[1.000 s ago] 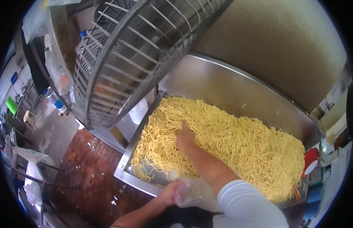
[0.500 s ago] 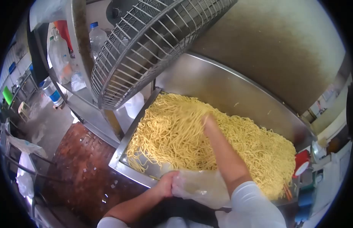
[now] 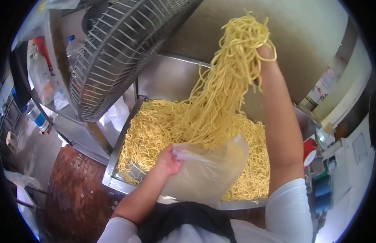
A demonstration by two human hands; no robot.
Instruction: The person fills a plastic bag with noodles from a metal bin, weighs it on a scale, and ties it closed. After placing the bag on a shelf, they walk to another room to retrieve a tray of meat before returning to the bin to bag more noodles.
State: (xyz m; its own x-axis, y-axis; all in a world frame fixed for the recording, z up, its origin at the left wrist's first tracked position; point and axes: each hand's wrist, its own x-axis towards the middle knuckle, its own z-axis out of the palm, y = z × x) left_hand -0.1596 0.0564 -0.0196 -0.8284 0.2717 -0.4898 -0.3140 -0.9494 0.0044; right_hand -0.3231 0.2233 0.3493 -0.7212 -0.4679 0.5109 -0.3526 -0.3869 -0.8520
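Note:
Yellow noodles [image 3: 145, 131] lie heaped in a wide metal tray [image 3: 112, 170]. My right hand [image 3: 265, 54] is raised high above the tray, closed on a large bunch of noodles [image 3: 240, 38]. Long strands trail from it down to the heap, and the bunch hides most of its fingers. Lower and to the left, my left hand [image 3: 170, 161] pinches the edge of a clear plastic bag [image 3: 204, 172]. The bag spreads to the right over the tray's near side, below the hanging strands.
A large wire-guarded fan [image 3: 115, 52] stands close at the upper left, beside a metal post. Plastic bottles [image 3: 40, 75] sit on a shelf behind it. At the right is a red scale [image 3: 309, 153]. Reddish tiles [image 3: 74, 194] cover the floor at the lower left.
My right hand has risen from the heap, lifting a bunch of noodles. My left hand has moved up with the bag, which now spreads over the tray. The camera view has shifted.

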